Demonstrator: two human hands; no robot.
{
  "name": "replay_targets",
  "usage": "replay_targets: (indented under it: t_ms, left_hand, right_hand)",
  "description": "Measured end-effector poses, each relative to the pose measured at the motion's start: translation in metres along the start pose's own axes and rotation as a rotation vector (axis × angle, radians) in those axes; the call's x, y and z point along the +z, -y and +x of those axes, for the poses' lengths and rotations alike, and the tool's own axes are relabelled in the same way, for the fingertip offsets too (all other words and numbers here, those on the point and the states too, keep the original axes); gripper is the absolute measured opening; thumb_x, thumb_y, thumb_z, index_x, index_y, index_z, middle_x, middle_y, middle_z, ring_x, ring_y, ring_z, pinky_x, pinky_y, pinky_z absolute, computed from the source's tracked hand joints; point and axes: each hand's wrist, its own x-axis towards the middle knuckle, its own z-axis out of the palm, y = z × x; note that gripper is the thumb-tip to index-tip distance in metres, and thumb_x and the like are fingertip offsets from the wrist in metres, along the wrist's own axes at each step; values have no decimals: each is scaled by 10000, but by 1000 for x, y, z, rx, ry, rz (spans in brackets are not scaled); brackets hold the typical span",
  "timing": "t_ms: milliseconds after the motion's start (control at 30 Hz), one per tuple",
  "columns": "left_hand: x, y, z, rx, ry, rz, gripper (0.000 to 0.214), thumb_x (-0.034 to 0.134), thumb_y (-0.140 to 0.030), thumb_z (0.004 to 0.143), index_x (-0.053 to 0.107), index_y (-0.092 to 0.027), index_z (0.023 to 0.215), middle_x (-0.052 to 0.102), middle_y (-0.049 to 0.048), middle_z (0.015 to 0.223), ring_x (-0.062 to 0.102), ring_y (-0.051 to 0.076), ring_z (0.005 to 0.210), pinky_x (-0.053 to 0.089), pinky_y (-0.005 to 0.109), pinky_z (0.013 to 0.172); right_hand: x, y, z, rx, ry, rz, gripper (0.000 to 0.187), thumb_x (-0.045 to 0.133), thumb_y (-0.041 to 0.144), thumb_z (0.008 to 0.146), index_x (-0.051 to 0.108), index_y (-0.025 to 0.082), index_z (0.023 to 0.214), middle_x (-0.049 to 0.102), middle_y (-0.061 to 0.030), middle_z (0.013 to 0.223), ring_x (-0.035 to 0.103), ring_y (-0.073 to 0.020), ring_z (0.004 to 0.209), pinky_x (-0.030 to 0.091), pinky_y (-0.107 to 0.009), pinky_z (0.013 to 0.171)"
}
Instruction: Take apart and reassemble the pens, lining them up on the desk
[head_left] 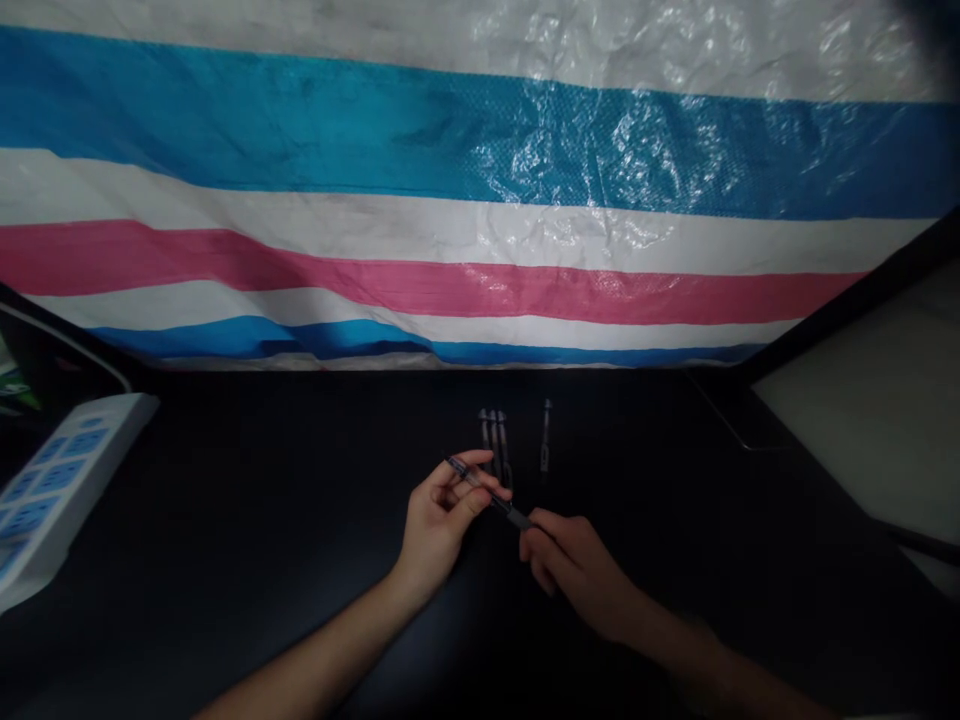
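Observation:
A dark pen with a clear barrel (498, 503) slants between my two hands above the black table. My left hand (442, 510) pinches its barrel between thumb and fingers, and the upper end sticks out past the index finger. Closed on the lower, grey end is my right hand (570, 562); its fingertips hide that tip. Just beyond the hands, several similar pens (494, 432) lie side by side, partly covered by my left fingers. One more pen (546, 435) lies apart from them to the right.
A white power strip (97, 440) with blue socket faces lies at the left edge of the black table (262, 480). Behind the table hangs a striped plastic sheet (375, 130). A thin dark flat object (727, 415) is at the back right, near a pale wall (870, 400).

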Motion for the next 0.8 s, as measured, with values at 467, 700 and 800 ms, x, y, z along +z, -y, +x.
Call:
replay_targets:
  t_ms: [467, 700, 800]
  left_hand:
    - [-22, 0, 29, 87, 25, 159, 554, 709, -242, 799, 449, -255, 1288, 524, -74, 755, 589, 73, 572, 535, 215, 586]
    - [-21, 3, 29, 47, 60, 144, 497, 722, -254, 782, 487, -229, 1219, 492, -72, 746, 579, 81, 540, 587, 260, 533]
    - [-22, 5, 30, 48, 25, 128, 429, 732, -253, 772, 509, -210, 1136, 487, -72, 737, 594, 91, 548, 588, 259, 518]
  right_hand:
    - [-5, -8, 12, 85, -75, 218, 381, 399, 442, 958, 611, 141, 859, 504, 45, 505, 366, -62, 380, 255, -187, 393]
    - [-4, -11, 13, 90, -66, 211, 377, 395, 442, 958, 605, 144, 861, 509, 45, 507, 372, -63, 370, 260, -188, 387]
    - [-4, -11, 12, 93, -57, 209, 381, 397, 444, 960, 608, 144, 856, 509, 45, 506, 377, -61, 372, 263, -188, 391]
